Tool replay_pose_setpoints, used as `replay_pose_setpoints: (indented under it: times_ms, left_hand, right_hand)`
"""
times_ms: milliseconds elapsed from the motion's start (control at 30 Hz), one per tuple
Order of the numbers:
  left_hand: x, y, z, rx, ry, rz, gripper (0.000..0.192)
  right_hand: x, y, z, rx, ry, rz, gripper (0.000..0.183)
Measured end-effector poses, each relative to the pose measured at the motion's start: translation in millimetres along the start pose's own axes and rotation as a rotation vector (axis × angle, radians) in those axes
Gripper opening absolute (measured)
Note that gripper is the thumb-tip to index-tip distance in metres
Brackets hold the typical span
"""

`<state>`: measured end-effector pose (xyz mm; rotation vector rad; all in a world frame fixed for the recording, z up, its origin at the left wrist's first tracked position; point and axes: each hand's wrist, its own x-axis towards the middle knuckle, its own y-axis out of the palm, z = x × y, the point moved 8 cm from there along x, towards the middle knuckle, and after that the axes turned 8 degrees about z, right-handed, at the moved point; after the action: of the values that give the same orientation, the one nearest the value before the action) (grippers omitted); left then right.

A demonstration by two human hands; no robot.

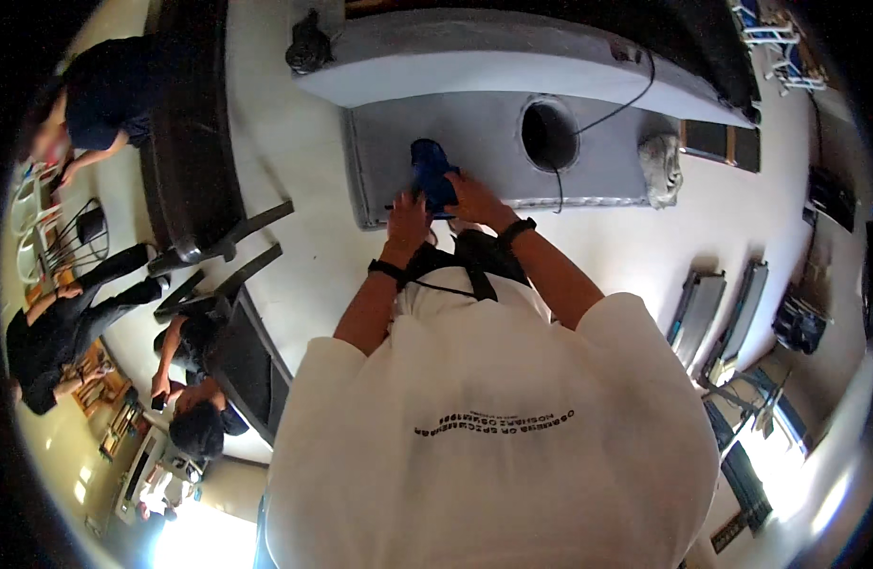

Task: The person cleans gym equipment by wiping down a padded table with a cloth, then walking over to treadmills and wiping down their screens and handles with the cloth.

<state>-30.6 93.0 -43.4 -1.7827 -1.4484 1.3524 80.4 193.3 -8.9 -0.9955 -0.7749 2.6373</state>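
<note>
A crumpled blue cloth item (430,165) lies on a low grey padded surface (472,128) in front of my legs. My right hand (479,203) grips its right side, the fingers curled over the fabric. At the near left edge of the same item is my left hand (409,226), fingers bent down; whether they pinch the fabric is hidden. Both wrists wear black bands. To the right of the blue item, the grey surface has a round dark hole (549,135). A thin black cable (625,103) runs into it, and a dark end hangs over the near edge.
A raised grey ledge (479,67) curves along the far side. Bunched grey cloth (661,169) sits at the right end. Dark padded tables (194,163) stand to the left, with several people beyond. Folded grey frames (699,313) lie on the floor at right.
</note>
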Motion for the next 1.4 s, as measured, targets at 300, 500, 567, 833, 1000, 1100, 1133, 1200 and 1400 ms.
replay_pose_setpoints:
  times_ms: [300,500,567,833,1000,1100,1133,1200,1400]
  left_hand:
    - [-20.4,-5.4,4.6,-0.152,0.109,0.041,0.03]
    - [-80.3,-23.8,79.8,-0.288,-0.121,-0.043,0.041]
    - [-106.9,-30.1,104.4,-0.328,-0.278,-0.029,0.042]
    - [-133.9,-45.8,107.1,-0.402,-0.428,-0.027,0.089]
    - [-73.5,-5.9,54.7,-0.39,-0.27,0.045,0.08]
    - [-21.6,13.6,-4.6,-0.371,-0.115,0.08,0.077]
    - [-2.5,14.8,-31.2,-0.319,-0.029,0.081,0.08]
    - [29.1,42.4,-71.5,-0.229,-0.117,0.397,0.092]
    - [97.8,46.3,-220.7,-0.305,0.177,0.342,0.072]
  right_hand:
    - [-24.0,22.0,10.5,-0.184,0.286,-0.057,0.076]
    - [28.0,64.2,124.0,-0.522,-0.268,-0.262,0.059]
    - [51.7,83.7,154.8,-0.563,-0.379,-0.338,0.057]
    - [59.2,97.5,162.8,-0.483,-0.426,-0.228,0.049]
    - [22.2,61.3,77.8,-0.419,-0.239,-0.099,0.054]
    - [-19.9,30.2,13.8,-0.41,-0.194,-0.049,0.042]
    - [-31.2,19.8,-10.1,-0.424,-0.111,-0.002,0.044]
    - [-72.5,-13.7,-48.5,-0.246,-0.115,-0.11,0.044]
    - [-165.6,-57.4,-165.2,-0.145,0.242,-0.018,0.043]
